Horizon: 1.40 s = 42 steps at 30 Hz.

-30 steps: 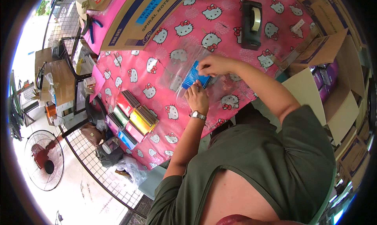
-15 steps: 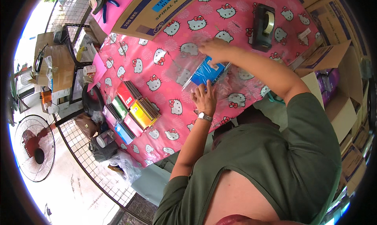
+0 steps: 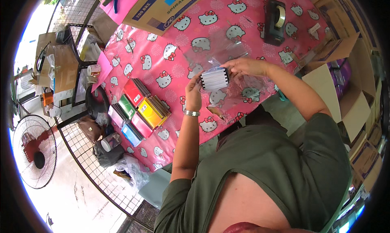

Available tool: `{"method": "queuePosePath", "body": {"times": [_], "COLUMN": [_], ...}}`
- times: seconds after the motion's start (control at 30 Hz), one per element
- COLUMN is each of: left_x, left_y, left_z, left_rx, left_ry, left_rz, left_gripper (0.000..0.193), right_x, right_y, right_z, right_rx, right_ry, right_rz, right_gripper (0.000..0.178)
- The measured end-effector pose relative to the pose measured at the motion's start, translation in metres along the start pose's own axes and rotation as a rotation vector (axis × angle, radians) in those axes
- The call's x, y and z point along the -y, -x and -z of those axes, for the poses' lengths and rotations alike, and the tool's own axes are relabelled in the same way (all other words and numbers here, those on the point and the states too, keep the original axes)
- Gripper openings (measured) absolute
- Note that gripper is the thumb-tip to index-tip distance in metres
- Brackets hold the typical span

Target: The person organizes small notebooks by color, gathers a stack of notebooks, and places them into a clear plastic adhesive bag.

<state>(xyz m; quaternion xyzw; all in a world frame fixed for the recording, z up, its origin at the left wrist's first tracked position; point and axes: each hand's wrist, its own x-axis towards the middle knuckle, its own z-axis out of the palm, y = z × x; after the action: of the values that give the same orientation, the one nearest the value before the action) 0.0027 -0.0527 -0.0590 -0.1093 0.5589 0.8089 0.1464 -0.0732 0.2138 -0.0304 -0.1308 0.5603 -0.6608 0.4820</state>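
Here I am at the pink surface (image 3: 254,42), and a small notebook stack (image 3: 214,80) sits between my two hands, white page edges facing me, black spiral binding down both sides. My left hand (image 3: 193,86) grips its left edge. My right hand (image 3: 245,66) is at the upper right corner, fingers bent; whether they pinch the stack or the clear plastic (image 3: 227,54) around it, I can't tell. Over to my left, coloured spiral notebooks (image 3: 134,91) lie grouped; beyond my right hand stands a black tape dispenser (image 3: 270,34).
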Motion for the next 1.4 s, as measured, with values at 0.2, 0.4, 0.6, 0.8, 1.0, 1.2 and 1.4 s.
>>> {"method": "queuePosePath", "body": {"times": [0.2, 0.4, 0.6, 0.8, 1.0, 1.2, 1.4], "left_x": [-0.022, -0.042, -0.059, -0.059, -0.031, -0.046, -0.049], "left_y": [-0.02, -0.037, -0.006, 0.005, 0.0, -0.011, -0.023], "left_z": [0.012, -0.009, -0.022, -0.01, -0.008, -0.024, -0.029], "left_rx": [0.161, 0.031, 0.243, 0.401, 0.064, -0.087, 0.023], "left_ry": [-0.164, -0.986, -1.188, -1.29, -1.004, -1.181, -0.975], "left_rz": [0.143, -0.357, -0.493, -0.68, -0.394, -0.316, -0.135], "left_gripper": [0.051, 0.016, 0.032, 0.036, 0.021, 0.013, 0.023], "right_x": [0.011, -0.002, -0.001, -0.003, -0.026, -0.019, -0.051], "right_y": [-0.012, -0.033, -0.003, 0.006, -0.015, -0.012, 0.081], "right_z": [-0.019, -0.035, -0.05, -0.061, -0.093, -0.046, 0.118], "right_rx": [-0.198, -0.513, -0.412, -0.429, -0.923, -1.045, -1.565], "right_ry": [0.633, 0.632, 0.859, 1.254, 0.912, 0.931, -0.155], "right_rz": [0.074, 0.531, 0.5, 0.778, 0.441, 0.638, 0.081], "right_gripper": [0.038, 0.019, 0.027, 0.022, 0.019, 0.021, 0.02]}}
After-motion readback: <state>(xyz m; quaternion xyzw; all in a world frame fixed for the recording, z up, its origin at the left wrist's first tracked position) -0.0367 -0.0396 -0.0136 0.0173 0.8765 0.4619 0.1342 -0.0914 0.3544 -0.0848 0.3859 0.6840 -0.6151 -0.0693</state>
